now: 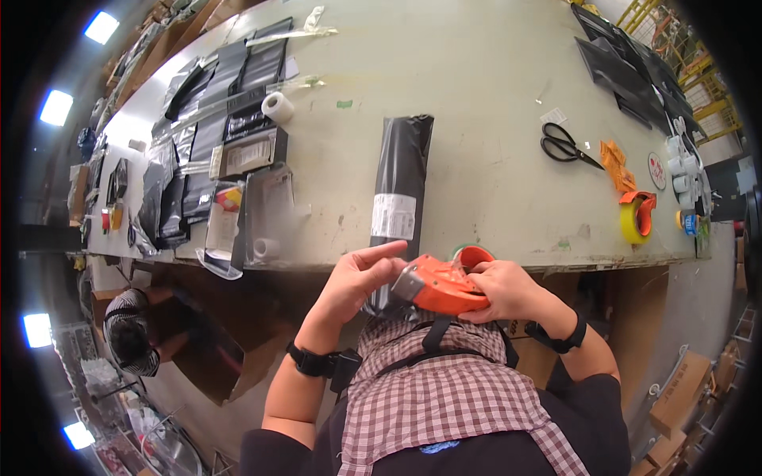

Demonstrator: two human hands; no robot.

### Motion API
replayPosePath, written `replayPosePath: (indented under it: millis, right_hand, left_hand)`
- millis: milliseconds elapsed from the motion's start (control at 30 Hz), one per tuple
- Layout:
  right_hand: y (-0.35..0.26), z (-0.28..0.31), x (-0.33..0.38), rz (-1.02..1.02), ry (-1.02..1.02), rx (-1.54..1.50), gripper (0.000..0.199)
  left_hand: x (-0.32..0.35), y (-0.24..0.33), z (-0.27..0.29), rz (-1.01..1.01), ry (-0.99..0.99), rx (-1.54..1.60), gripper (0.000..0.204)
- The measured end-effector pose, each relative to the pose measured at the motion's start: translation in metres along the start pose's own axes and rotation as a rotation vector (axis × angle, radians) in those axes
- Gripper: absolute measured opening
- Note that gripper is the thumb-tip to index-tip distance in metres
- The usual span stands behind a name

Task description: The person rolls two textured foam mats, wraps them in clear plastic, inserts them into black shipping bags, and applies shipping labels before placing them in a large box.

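At the counter's (508, 238) near edge, right hand (508, 289) grips the orange tape dispenser (440, 289) while left hand (357, 282) fingers, loosely spread, should pinch its clear tape end squarely.

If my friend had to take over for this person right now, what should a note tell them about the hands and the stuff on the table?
Right hand: gripping the orange tape dispenser at the near table edge.
Left hand: fingers at the dispenser's front end, where clear tape sticks out.
Long black package: lies on the table just beyond the hands, white label on it, its near end by the dispenser.
Scissors and a yellow tape roll lie to the right; flat bags are piled on the left.
Done: package is wrapped and labelled.
Left: no tape visible on its near end yet.
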State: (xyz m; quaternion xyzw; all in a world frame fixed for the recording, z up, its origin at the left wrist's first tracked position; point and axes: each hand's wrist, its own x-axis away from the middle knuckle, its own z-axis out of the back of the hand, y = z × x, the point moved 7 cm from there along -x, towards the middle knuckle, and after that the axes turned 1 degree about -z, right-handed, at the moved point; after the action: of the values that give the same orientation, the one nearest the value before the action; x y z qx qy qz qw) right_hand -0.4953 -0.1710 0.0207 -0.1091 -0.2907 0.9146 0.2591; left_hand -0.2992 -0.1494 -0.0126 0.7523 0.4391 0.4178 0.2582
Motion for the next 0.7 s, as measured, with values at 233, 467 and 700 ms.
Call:
replayPosePath:
  millis: [233,467,700]
  right_hand:
    - [-0.026,-0.037,0.014,-0.206,-0.295,-0.355,0.046]
    - [0.067,-0.09,0.078,-0.696,-0.339,-0.572,0.047]
    - [0.038,-0.089,0.031,-0.581,-0.246,-0.1,0.057]
  left_hand:
    - [0.048,-0.024,0.056,-0.124,0.428,-0.229,0.009]
    - [0.05,-0.093,0.149,-0.063,0.711,-0.431,0.016]
    - [0.018,-0.1,0.137,0.143,0.317,-1.328,0.075]
